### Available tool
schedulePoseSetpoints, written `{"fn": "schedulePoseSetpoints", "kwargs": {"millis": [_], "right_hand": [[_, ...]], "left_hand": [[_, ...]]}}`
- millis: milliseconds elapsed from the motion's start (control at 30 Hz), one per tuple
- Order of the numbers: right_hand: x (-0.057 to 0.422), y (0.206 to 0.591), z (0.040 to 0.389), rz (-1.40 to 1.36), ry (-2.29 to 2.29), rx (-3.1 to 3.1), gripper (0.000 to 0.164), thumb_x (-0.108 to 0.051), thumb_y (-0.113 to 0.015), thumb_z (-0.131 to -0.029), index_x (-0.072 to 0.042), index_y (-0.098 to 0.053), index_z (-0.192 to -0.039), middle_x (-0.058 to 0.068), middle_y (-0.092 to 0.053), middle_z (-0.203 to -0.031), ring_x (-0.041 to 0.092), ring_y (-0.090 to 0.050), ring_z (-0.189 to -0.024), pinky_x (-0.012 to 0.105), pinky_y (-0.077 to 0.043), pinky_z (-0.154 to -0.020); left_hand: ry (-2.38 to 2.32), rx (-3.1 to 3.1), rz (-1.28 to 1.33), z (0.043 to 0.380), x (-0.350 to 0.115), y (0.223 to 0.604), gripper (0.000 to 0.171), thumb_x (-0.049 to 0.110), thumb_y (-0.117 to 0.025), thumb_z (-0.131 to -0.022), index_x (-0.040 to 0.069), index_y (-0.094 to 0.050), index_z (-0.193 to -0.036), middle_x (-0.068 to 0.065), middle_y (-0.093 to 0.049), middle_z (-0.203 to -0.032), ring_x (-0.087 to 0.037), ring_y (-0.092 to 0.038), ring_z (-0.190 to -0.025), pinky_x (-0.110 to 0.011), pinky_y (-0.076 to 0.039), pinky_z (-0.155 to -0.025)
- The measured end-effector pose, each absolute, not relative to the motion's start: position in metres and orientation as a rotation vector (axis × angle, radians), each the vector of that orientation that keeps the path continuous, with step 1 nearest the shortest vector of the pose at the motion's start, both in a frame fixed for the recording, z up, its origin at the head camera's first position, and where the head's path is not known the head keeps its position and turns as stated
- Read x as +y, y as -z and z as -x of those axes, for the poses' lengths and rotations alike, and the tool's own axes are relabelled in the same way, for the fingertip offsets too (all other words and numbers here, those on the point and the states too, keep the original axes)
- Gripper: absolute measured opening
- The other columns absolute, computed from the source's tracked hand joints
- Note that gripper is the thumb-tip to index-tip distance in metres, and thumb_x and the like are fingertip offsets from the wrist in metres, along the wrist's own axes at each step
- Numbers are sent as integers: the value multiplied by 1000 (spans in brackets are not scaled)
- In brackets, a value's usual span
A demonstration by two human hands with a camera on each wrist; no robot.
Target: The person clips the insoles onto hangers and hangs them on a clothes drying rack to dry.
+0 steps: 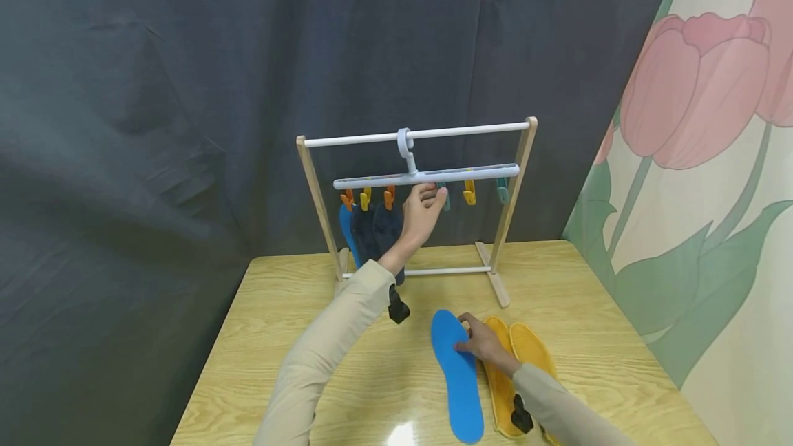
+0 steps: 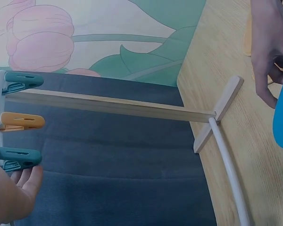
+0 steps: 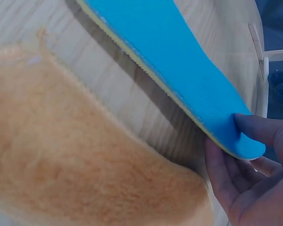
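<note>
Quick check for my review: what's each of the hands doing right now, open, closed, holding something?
Left hand: closed, gripping the inner teal clip on the hanger.
Right hand: closed, pinching the loose blue insole.

Your insole is blue, the fur pair golden, your sleeves cream, the clips teal, yellow and orange, the wall pink-tulip patterned.

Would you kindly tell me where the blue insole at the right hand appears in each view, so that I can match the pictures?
Head: the blue insole lies low, just right of centre.
Left wrist: at the right edge, cut off by the frame.
Right wrist: slanting from the top edge down to the right.
Shared landmark: the right hand, seen in all three views.
</note>
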State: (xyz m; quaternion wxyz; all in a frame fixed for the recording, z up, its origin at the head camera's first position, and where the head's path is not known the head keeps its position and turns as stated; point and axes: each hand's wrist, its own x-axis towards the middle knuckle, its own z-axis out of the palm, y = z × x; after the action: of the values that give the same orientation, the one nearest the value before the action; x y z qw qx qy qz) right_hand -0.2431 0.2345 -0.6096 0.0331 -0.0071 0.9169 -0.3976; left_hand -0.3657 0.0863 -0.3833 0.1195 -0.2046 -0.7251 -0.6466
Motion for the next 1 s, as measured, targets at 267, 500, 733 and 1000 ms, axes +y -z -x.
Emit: {"fn": "schedulePoseSetpoints", "kwargs": {"millis": [267, 500, 733, 1000], "right_hand": [[246, 603, 251, 126, 1391, 2724, 46, 4, -73, -86, 2, -54, -128, 4, -47, -67, 13, -43, -46, 25, -40, -41], [250, 589, 257, 132, 1436, 2709, 40, 7, -69, -87, 2, -54, -124, 2, -45, -64, 12, -40, -49, 24, -34, -47], [249, 575, 258, 104, 1444, 2732, 28, 6, -65, -91, 4, -53, -117, 5, -53, -73, 16, -46, -56, 27, -39, -50], [247, 563, 264, 192, 1512, 2805, 18, 9, -58, -93, 5, -53, -110, 6, -53, -72, 16, -47, -58, 26, -41, -50]], "left_hand": [[1787, -2184, 634, 365, 86, 384, 42, 26, -60, -101, -3, -61, -131, -16, -68, -119, -24, -66, -108, -28, -54, -88], [1767, -2187, 636, 364, 86, 385, 41, 26, -58, -102, -2, -60, -133, -16, -66, -119, -25, -66, -109, -29, -53, -90], [1710, -2157, 659, 364, 84, 387, 43, 31, -58, -102, -2, -63, -129, -14, -67, -115, -20, -68, -104, -27, -54, -87], [1717, -2187, 616, 368, 84, 389, 39, 24, -59, -101, -3, -62, -129, -18, -65, -116, -27, -66, -106, -29, -54, -88]]}}
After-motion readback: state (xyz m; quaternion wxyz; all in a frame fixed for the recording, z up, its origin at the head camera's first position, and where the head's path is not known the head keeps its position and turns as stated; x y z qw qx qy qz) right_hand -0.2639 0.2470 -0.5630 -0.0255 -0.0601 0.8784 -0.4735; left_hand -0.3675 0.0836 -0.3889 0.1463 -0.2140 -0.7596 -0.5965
